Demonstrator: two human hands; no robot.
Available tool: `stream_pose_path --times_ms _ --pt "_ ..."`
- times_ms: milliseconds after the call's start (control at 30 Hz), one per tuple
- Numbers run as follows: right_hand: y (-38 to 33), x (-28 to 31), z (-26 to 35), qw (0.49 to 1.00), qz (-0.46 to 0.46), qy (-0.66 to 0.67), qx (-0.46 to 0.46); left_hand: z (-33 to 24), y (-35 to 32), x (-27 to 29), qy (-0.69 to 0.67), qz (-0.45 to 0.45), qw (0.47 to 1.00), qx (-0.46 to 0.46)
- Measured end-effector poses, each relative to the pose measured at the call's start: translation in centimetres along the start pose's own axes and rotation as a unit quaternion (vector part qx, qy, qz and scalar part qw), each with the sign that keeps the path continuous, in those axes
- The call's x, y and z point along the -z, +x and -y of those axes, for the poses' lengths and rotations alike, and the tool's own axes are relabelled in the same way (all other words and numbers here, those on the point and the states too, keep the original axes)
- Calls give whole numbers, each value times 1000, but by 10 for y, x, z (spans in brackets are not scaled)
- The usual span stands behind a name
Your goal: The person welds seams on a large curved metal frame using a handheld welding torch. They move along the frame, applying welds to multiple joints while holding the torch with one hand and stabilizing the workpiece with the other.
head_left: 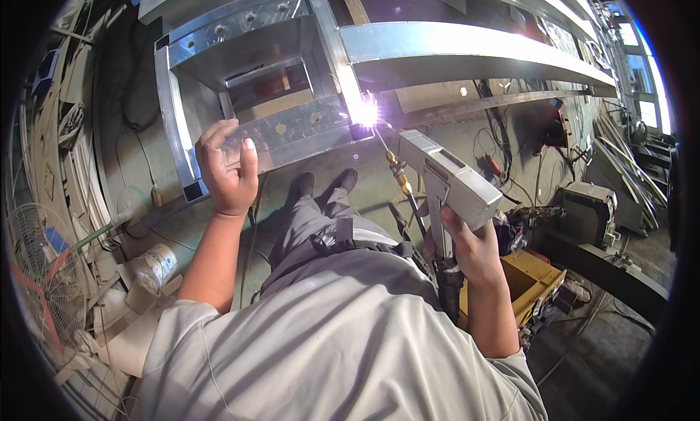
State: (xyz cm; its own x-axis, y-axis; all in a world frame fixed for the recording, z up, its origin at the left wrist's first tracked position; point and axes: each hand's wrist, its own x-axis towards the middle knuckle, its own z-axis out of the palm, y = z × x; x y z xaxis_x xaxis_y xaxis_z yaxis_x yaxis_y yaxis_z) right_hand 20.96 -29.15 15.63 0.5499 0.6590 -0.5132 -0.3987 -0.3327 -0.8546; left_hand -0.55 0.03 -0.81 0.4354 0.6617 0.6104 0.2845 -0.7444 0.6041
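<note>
My right hand [472,247] is wrapped round the handle of a grey welding gun [453,174], whose brass wire-feed nozzle [397,169] runs alongside it. At the gun's tip a bright white-purple welding spark [367,113] glows on the corner of a metal frame [299,133]. The glare hides the joint itself. My left hand [224,166] is raised at the frame's near left side, fingers apart and slightly curled, holding nothing. Whether its fingertips touch the frame's perforated plate I cannot tell.
Long metal beams [467,45] stretch right from the frame. A caged fan [45,264] and a white bucket [155,264] stand at left. A yellow box [529,279] sits by my right forearm, with a grey machine [589,202] beyond. Cables [503,140] lie across the floor.
</note>
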Motion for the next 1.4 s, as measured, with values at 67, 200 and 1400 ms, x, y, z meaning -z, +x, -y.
stream_pose_path --times_ms 67,200,1400 --pt "-1 3 -1 1000 8 3 -8 1 -1 0 -2 3 1000 4" --pt "-9 3 5 999 -8 4 -33 0 0 3 -29 6 999 31" --pt "10 22 3 982 49 39 -180 10 9 33 51 168 981 83"
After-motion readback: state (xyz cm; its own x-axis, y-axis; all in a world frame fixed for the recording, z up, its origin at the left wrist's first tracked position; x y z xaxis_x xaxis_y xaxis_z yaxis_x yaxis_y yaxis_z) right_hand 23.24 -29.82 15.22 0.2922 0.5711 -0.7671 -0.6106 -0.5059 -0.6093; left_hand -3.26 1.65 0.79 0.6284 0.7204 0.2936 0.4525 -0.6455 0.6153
